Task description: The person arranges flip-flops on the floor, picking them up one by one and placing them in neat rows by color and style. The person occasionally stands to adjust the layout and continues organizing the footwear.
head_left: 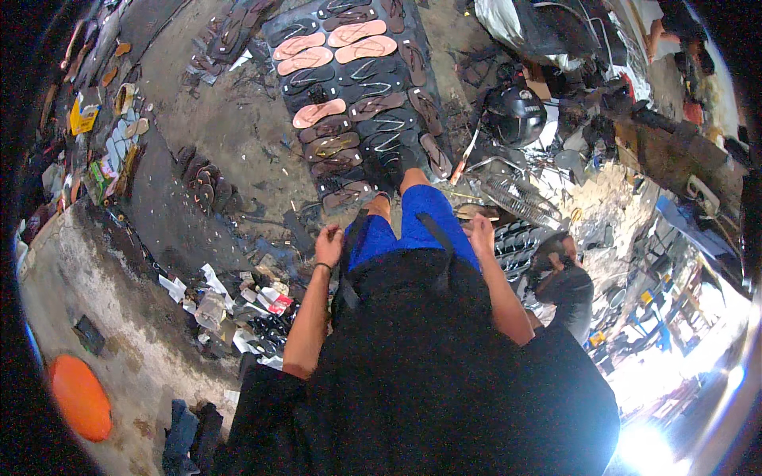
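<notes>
Beside the left leg of my blue shorts point(379, 242), my left hand point(329, 243) hangs with its fingers curled in. A dark band circles its wrist. On the other side, my right hand point(479, 236) is at the shorts' right edge, fingers bent. I see nothing in either hand, though the inner fingers are partly hidden. Ahead of my feet, flip-flops lie in rows on a long dark mat point(324, 187). Several are pink, such as one pink flip-flop point(319, 113); others are black or brown. Dark straps hang over my shorts from my black top point(413, 349).
A black helmet point(516, 115) rests right of the mat, near a metal fan grille point(516, 198). A person point(565, 282) is close on my right. Scraps and a white bottle point(210, 309) litter the left floor. An orange round object point(81, 397) stands at the lower left.
</notes>
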A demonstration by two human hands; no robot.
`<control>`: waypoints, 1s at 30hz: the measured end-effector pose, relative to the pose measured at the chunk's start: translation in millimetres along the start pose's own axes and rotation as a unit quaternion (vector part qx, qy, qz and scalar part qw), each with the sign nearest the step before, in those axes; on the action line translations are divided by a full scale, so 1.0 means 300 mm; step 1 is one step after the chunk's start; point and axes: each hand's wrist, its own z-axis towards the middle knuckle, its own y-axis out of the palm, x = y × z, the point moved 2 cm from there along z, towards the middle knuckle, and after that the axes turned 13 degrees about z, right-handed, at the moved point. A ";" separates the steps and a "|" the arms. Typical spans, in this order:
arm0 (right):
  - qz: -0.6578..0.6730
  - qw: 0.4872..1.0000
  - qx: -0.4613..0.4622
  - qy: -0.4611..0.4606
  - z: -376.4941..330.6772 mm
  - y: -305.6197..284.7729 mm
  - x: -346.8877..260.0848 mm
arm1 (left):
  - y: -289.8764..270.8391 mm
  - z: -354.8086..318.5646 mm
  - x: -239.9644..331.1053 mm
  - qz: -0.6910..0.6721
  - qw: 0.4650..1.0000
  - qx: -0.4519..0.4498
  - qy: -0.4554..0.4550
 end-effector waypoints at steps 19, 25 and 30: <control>-0.102 0.989 -0.087 -0.067 0.218 0.456 -0.676 | -0.296 0.369 0.366 -0.021 1.000 0.003 -0.016; -0.407 0.896 -0.105 -0.147 0.223 0.523 -0.874 | -0.514 0.538 0.651 -0.177 0.983 0.044 -0.033; -0.513 0.734 -0.229 -0.382 0.528 0.777 -1.147 | -0.571 0.566 0.703 -0.051 0.990 0.132 -0.018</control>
